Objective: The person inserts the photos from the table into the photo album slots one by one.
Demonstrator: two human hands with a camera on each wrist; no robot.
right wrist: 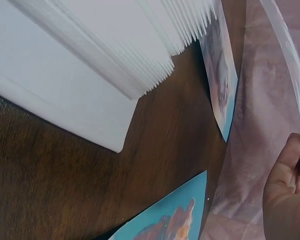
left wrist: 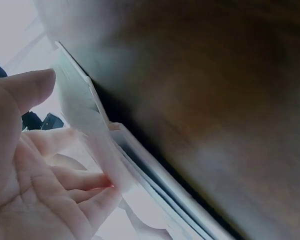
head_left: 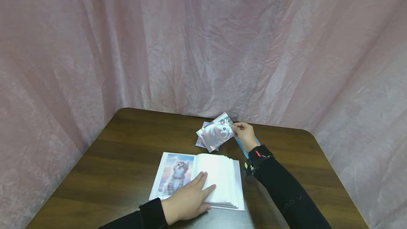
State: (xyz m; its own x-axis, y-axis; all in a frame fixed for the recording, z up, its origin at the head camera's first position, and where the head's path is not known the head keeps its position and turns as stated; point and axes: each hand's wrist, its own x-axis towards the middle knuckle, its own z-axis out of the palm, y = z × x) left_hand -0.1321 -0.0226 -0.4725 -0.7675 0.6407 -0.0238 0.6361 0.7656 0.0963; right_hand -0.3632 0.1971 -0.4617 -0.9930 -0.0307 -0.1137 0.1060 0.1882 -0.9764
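A white photo album lies open on the table, with a kitten picture on its left page. My left hand rests across the lower middle of the album, fingers extended over the white right page; the left wrist view shows its palm beside the album's edge. Beyond the album, my right hand pinches the right edge of a shiny photo print showing a pale animal face. In the right wrist view, the held print is seen nearly edge-on, raised above the table.
Another photo lies behind the held print. A blue-edged photo sits under my right wrist. The brown wooden table reaches back to a pink curtain.
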